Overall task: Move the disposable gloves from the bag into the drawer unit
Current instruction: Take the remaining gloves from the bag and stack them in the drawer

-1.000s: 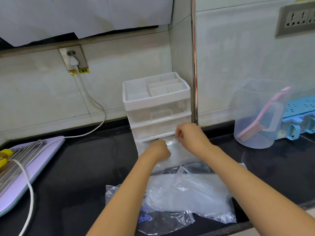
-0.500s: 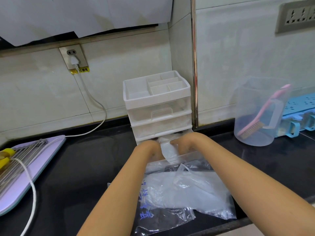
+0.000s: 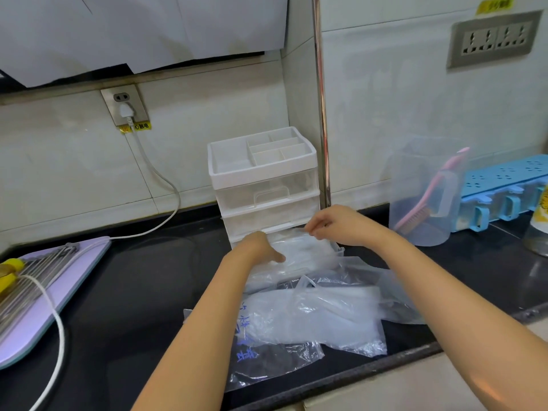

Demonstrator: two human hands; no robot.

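Clear disposable gloves (image 3: pixel 302 250) lie crosswise in the white plastic drawer unit (image 3: pixel 264 185) by the worktop's back edge. The right hand (image 3: pixel 341 225) pinches their back-right edge and the left hand (image 3: pixel 261 247) sits on the left end, can't tell its grip.

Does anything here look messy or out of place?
Mostly tidy. The plastic bag lies crumpled near the front edge, and a white cable trails across the purple board. The bottom drawer stands open, gloves inside.

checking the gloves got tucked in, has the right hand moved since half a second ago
Yes. The right hand has risen and shifted right, from inside the open bottom drawer to the drawer unit's lower right corner, fingers pinching the gloves.
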